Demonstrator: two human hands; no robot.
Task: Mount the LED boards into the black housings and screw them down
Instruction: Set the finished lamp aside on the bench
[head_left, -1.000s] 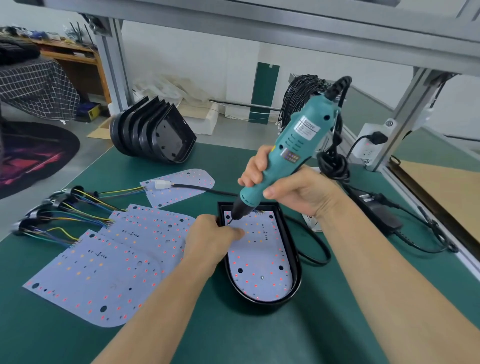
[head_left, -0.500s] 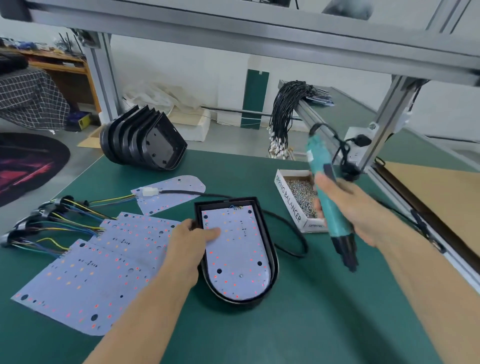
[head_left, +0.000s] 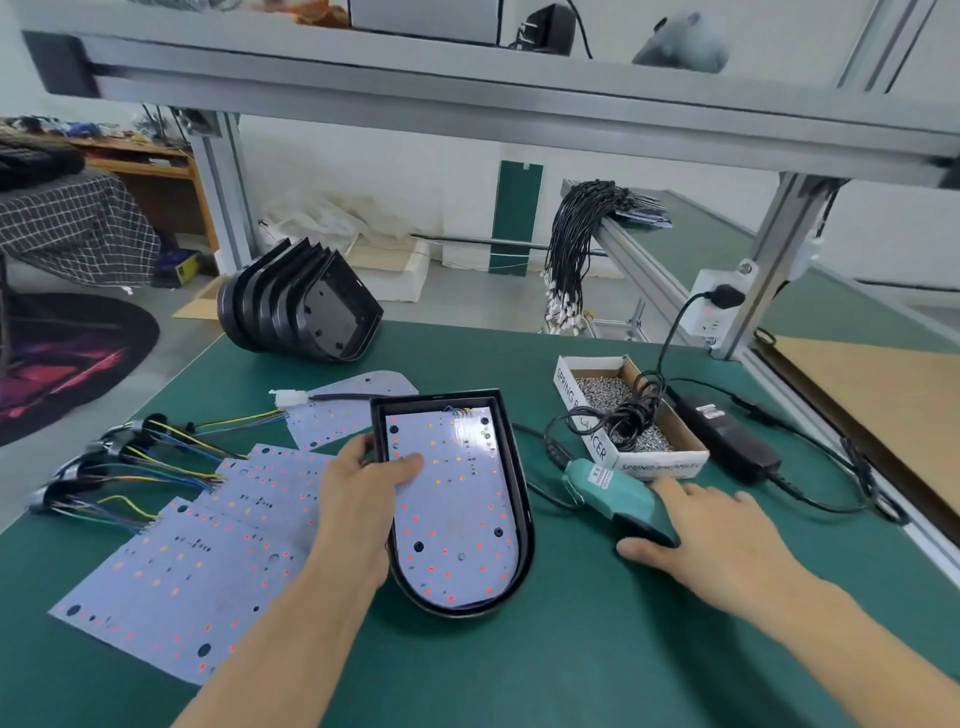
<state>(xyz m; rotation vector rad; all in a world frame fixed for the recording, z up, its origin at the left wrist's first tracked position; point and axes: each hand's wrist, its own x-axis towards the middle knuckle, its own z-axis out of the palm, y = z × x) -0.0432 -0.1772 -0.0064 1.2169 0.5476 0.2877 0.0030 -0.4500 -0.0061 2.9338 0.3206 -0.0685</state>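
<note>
Head view: a black housing (head_left: 511, 499) with an LED board (head_left: 457, 514) seated inside it lies on the green tabletop (head_left: 597, 665), about midway between the left and right edges, its rounded end toward the near edge. The left hand (head_left: 363, 483) grips the housing's left wall, the thumb lying on the board and the other fingers curled round the outer rim. The right hand (head_left: 711, 535) rests flat on the tabletop with its fingers spread and relaxed, lying over the dark tip end of a teal electric screwdriver (head_left: 610, 493) that lies on the tabletop just right of the housing; the fingers are not closed round it.

Loose LED boards (head_left: 208, 561) overlap in a fan toward the left edge, with bundles of coloured wires (head_left: 135, 462) beside them. A stack of empty black housings (head_left: 301, 304) stands tipped on its side at the far left corner. A cardboard box of screws (head_left: 628, 415) sits toward the far right, the screwdriver's coiled cord lying across it, and a black power adapter (head_left: 727, 436) lies just right of the box.
</note>
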